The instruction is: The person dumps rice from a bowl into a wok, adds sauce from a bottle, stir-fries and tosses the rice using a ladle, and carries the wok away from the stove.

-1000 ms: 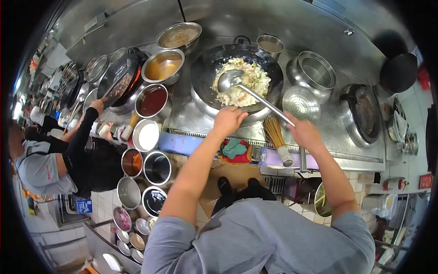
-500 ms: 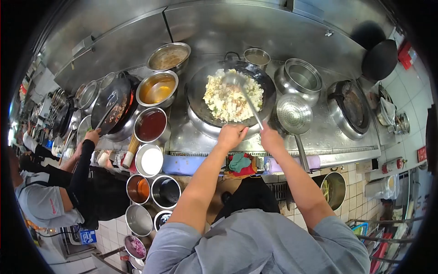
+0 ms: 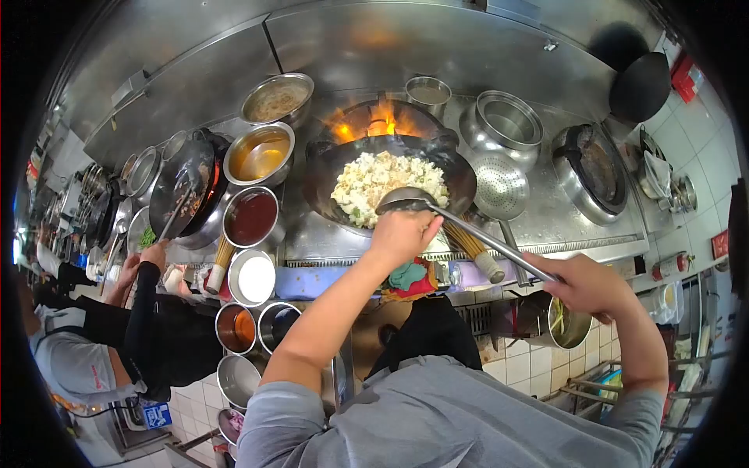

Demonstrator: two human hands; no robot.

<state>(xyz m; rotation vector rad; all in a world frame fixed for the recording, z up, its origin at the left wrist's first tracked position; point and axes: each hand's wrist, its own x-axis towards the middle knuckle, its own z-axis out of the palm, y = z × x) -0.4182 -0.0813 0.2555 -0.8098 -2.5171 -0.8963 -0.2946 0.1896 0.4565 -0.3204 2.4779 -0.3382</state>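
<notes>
In front of me a dark wok [image 3: 316, 175] holds a pile of pale, chopped fried food [image 3: 386, 179] with bits of green. My left hand [image 3: 404, 236] is closed at the wok's near rim; the grip itself is hidden beneath the fingers. The wok is lifted off its burner [image 3: 386, 117], and orange flames [image 3: 384, 125] show behind its far rim. My right hand [image 3: 581, 285], out to the right, is wrapped round the end of a long-handled ladle [image 3: 499, 246]. The ladle's bowl lies over the near edge of the food, just above my left hand.
Metal bowls of sauces, including a red-brown one [image 3: 253, 217] and a white one [image 3: 252, 278], line the left. A perforated strainer [image 3: 499, 186] and a lidded pot [image 3: 507, 125] stand right. A bamboo brush [image 3: 472, 246] lies near the wok. Another person [image 3: 86, 343] works at a left wok.
The wok has come off the burner toward me, and flames have appeared behind it. My right hand has swung right and down, drawing the ladle bowl to the near rim.
</notes>
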